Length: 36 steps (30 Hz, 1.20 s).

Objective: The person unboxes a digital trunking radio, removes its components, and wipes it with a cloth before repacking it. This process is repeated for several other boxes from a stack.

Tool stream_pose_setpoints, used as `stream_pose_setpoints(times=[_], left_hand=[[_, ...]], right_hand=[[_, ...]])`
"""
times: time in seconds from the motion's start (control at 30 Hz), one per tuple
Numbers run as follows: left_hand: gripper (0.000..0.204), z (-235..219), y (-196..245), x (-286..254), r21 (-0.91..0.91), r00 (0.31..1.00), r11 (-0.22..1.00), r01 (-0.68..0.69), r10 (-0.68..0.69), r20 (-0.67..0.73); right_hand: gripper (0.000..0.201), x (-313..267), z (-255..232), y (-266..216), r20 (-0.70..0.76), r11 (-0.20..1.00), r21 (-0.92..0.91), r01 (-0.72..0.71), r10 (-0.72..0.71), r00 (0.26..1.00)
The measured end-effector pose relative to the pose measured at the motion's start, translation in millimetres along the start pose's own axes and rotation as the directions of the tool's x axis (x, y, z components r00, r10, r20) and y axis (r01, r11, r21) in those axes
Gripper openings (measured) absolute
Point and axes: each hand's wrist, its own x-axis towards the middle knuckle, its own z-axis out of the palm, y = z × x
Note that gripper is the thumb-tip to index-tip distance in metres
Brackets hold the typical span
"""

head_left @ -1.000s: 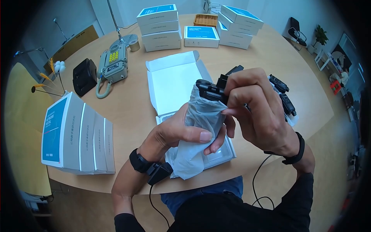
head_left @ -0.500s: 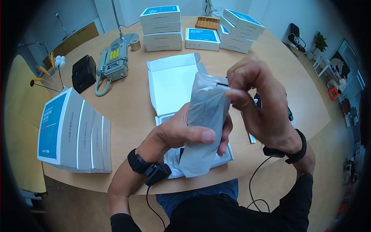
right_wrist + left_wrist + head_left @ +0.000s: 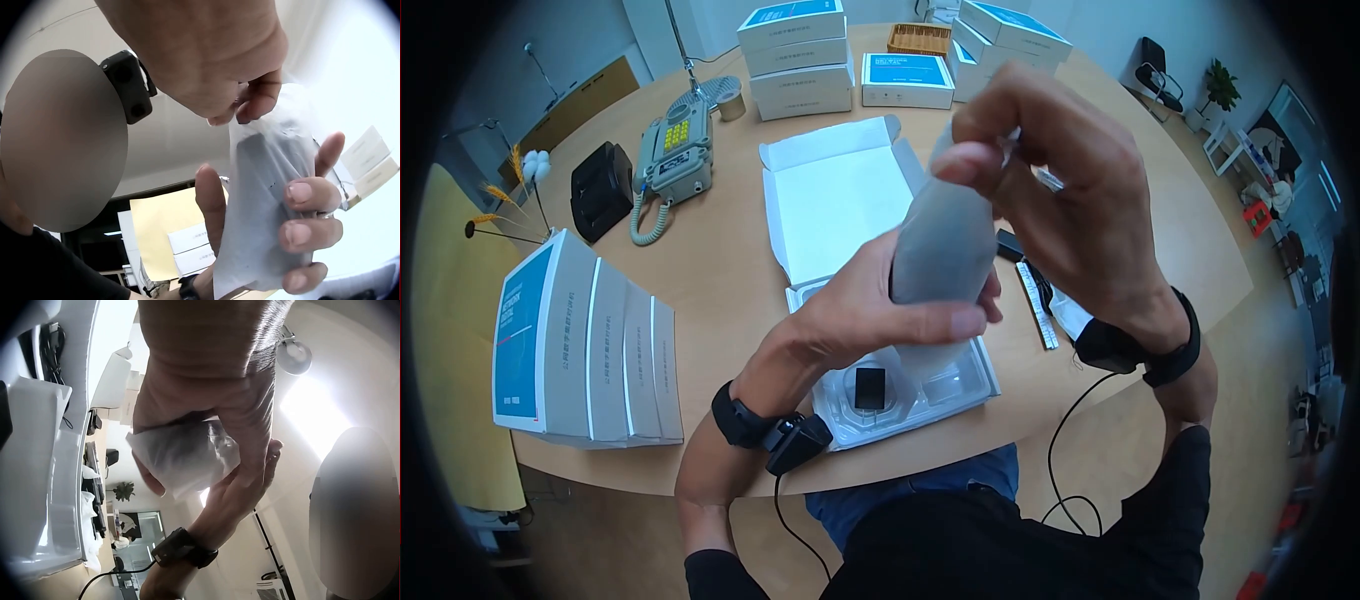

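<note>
At a pale, smooth-topped bench (image 3: 715,290) with a curved edge, a person works on a soft plastic bag with both bare hands. At far left, dried wheat-like stems (image 3: 500,195) and a fluffy white cotton sprig (image 3: 536,165) rise behind a row of crisp-edged cardboard boxes (image 3: 585,345), their end face printed in blue. Next come a glossy black case (image 3: 602,190) and a boxy gray-green telephone (image 3: 675,150) with yellow keys and a coiled cord. Three more cartons (image 3: 800,65) are stacked toward the back. In the middle, an open white carton (image 3: 840,200) shows its flat lid; a clear molded tray (image 3: 955,385) inside bears a small black rectangular block (image 3: 870,388). The left hand (image 3: 865,315) is curled firmly around the bag (image 3: 945,250) — thumb across its front — and holds it tilted above the tray. The bag is milky, creased and translucent; a darker shape shows through it in the right wrist view. A woven basket (image 3: 919,40) lies at the back, behind a single flat carton (image 3: 907,80). The right hand (image 3: 1065,190), fingers bent, pinches the bag's gathered upper end. Near it on the bench lies a narrow, pale printed strip (image 3: 1036,305); farther right, across the room, stand a black chair (image 3: 1158,75) and a leafy potted plant (image 3: 1222,90).
</note>
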Motion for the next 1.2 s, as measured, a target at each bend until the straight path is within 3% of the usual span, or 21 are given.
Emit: stream_pose_setpoints(times=[0.03,0.1,0.13,0.2,0.23,0.27,0.3,0.37,0.43,0.5,0.57,0.63,0.77,0.83,0.9,0.97,1.0,1.07,1.1,1.17,1.2], left_hand=[[0.074,-3.1,0.7,-0.3,0.002,1.0,1.0,0.003,-0.003,0.004],[0.079,-10.1,2.0,-2.3,-0.047,0.984,0.997,0.068,-0.059,0.169],[0.079,-8.4,0.9,-2.0,-0.048,0.984,0.997,0.065,-0.056,0.17],[0.068,-0.8,-2.3,-1.5,0.284,0.971,0.955,-0.085,0.144,-0.193],[0.068,3.2,-4.4,-0.8,0.287,0.97,0.954,-0.089,0.148,-0.192],[0.064,7.2,-7.0,0.3,0.576,0.906,0.806,-0.135,0.335,-0.257],[0.06,9.8,-8.8,0.5,0.807,0.815,0.579,-0.117,0.52,-0.255],[0.057,13.6,-10.3,-0.6,0.858,0.808,0.503,-0.102,0.545,-0.224],[0.06,15.7,-12.1,-1.6,0.96,0.812,0.281,-0.012,0.563,-0.155],[0.061,17.0,-14.9,-1.3,0.955,0.811,0.296,-0.033,0.566,-0.148],[0.062,15.3,-13.5,1.3,0.953,0.803,0.298,-0.06,0.581,-0.131],[0.067,12.6,-12.7,3.7,0.928,0.715,0.272,-0.254,0.699,-0.009],[0.083,2.2,-17.4,5.2,0.893,0.629,0.229,-0.387,0.774,0.074],[0.106,5.8,-12.7,2.2,0.642,0.783,0.647,-0.411,0.611,-0.115],[0.113,0.5,-6.6,0.3,0.709,0.823,0.615,-0.346,0.562,-0.086],[0.107,2.2,-2.5,1.1,0.633,0.866,0.687,-0.357,0.498,-0.051],[0.098,3.3,-2.5,0.4,0.532,0.879,0.762,-0.37,0.472,-0.064],[0.092,5.7,-1.6,-0.8,0.547,0.897,0.77,-0.327,0.435,-0.077],[0.086,7.0,-1.6,-1.9,0.561,0.913,0.778,-0.283,0.398,-0.092],[0.079,15.1,-6.2,-2.0,0.624,0.894,0.745,-0.237,0.418,-0.159],[0.071,17.9,-7.5,-2.6,0.684,0.866,0.704,-0.191,0.449,-0.22]], right_hand=[[0.016,1.1,-1.1,3.5,-0.004,1.0,-0.002,-0.003,0.003,1.0],[0.015,3.5,-3.8,10.5,0.021,0.959,0.282,0.019,-0.027,0.999],[0.017,1.7,-14.6,10.2,0.112,0.973,0.221,-0.062,0.038,0.993],[0.024,-10.1,-12.1,15.5,-0.002,0.953,0.267,-0.144,0.149,0.989],[0.03,-14.7,-9.6,15.0,-0.111,0.921,0.323,-0.217,0.265,0.958],[0.047,-19.2,-5.6,3.9,-0.16,0.873,0.319,-0.369,0.434,0.887],[0.047,-20.7,-5.3,4.5,-0.16,0.874,0.319,-0.367,0.431,0.888],[0.052,-31.5,-6.2,7.0,0.014,0.876,0.24,-0.417,0.427,0.904],[0.055,-37.5,-9.6,8.8,0.091,0.871,0.199,-0.45,0.441,0.893],[0.045,-34.8,-13.8,13.5,0.262,0.723,0.236,-0.649,0.596,0.759],[0.039,-38.2,-6.4,13.0,0.209,0.658,0.395,-0.641,0.615,0.76],[0.04,-42.2,6.6,14.3,0.252,0.277,0.794,-0.542,0.66,0.707],[0.033,-45.4,24.2,7.9,0.245,0.177,0.831,-0.528,0.735,0.632],[0.032,-45.1,27.3,-0.7,0.306,0.089,0.835,-0.542,0.745,0.593],[0.031,-48.7,27.0,-0.5,0.37,-0.002,0.832,-0.555,0.747,0.552],[0.028,-56.4,20.9,7.7,0.501,-0.157,0.846,-0.509,0.559,0.66],[0.028,-57.4,22.0,4.9,0.501,-0.159,0.847,-0.508,0.561,0.659],[0.027,-53.8,27.2,-7.3,0.398,-0.032,0.805,-0.593,0.771,0.498],[0.027,-54.2,31.5,-8.8,0.401,-0.036,0.804,-0.594,0.77,0.496],[0.028,-58.3,40.7,-11.6,-0.11,0.493,0.743,-0.454,0.758,0.643],[0.032,-61.4,37.7,-14.8,-0.14,0.594,0.673,-0.441,0.687,0.713]])
